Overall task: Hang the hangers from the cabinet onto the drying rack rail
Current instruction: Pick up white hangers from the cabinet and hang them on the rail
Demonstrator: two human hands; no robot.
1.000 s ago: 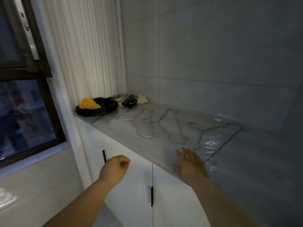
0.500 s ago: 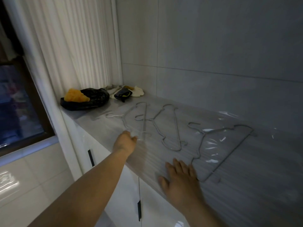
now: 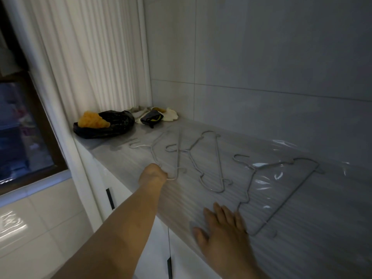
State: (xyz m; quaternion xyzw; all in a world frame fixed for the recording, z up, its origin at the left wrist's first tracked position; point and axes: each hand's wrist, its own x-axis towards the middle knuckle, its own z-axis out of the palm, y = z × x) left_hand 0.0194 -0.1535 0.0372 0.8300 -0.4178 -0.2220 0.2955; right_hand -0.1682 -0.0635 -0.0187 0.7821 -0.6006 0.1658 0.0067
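Note:
Three thin metal hangers lie flat on the grey cabinet top (image 3: 124, 170). My left hand (image 3: 153, 175) is closed on the near corner of the left hanger (image 3: 178, 150). The middle hanger (image 3: 218, 158) lies just right of it, untouched. The right hanger (image 3: 285, 195) is the largest and lies partly on a clear plastic film. My right hand (image 3: 223, 230) rests flat and open on the cabinet top near the front edge, its fingertips beside the right hanger's lower corner. No drying rack rail is in view.
A black bag (image 3: 112, 125) with a yellow object (image 3: 91, 121) sits at the far left end, with crumpled cloths and a small dark item (image 3: 152, 117) behind it. A white curtain (image 3: 90, 57) and window are left; tiled wall behind; white cabinet doors (image 3: 153, 254) below.
My left hand rose from below the cabinet edge, reached onto the top and closed on the left hanger's corner. My right hand stayed flat on the surface.

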